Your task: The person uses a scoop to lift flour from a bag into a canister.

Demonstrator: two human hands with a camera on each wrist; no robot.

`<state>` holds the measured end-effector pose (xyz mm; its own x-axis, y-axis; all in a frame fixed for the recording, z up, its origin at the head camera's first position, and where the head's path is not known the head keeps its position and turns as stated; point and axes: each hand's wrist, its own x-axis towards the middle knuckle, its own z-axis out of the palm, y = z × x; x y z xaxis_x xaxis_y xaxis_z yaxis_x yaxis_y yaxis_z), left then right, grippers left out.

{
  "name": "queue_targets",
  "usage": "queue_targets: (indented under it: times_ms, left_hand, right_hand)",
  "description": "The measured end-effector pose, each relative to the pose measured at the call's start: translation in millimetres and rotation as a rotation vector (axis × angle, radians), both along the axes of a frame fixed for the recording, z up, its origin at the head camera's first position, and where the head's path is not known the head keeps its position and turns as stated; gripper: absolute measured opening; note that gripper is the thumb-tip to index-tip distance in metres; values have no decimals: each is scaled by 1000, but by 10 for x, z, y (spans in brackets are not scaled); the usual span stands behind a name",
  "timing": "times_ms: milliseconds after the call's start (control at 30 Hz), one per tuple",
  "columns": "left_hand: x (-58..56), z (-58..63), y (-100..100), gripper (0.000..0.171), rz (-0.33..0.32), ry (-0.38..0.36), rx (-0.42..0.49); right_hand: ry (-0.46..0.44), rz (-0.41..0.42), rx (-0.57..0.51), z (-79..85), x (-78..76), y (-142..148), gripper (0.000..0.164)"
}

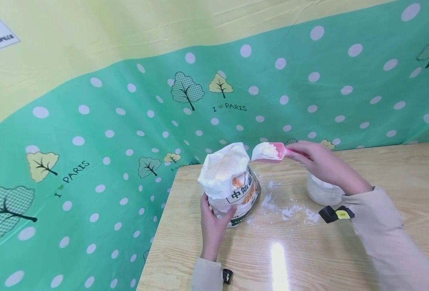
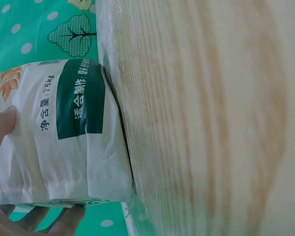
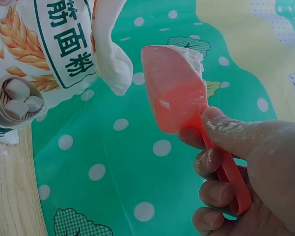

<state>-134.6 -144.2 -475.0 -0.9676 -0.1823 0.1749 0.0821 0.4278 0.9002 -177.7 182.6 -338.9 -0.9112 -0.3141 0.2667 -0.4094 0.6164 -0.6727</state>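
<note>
A white bag of flour [image 1: 223, 173] stands on the table, its top open and folded outward. My left hand [image 1: 214, 222] grips the bag low on its near side; in the left wrist view, the thumb lies on the printed front and the fingers curl round the side. My right hand [image 1: 314, 159] holds a pink scoop [image 3: 176, 88] by its handle, fingers wrapped round it. White flour [image 1: 265, 150] is heaped in the scoop, which hangs in the air just right of the bag's mouth. Flour dusts the right thumb [image 3: 230, 129].
Under the right forearm stands a clear round container [image 1: 321, 192], partly hidden. Spilled flour [image 1: 290, 211] streaks the wooden table [image 1: 250, 258] between bag and container. A green polka-dot cloth [image 1: 101, 161] hangs behind and along the left side.
</note>
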Motion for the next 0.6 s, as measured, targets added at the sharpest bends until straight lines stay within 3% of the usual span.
queue_targets:
  times_ms: [600]
  left_hand:
    - [-6, 6, 3, 95, 9, 3, -7]
  right_hand:
    - [4, -40, 15, -135, 87, 280, 35]
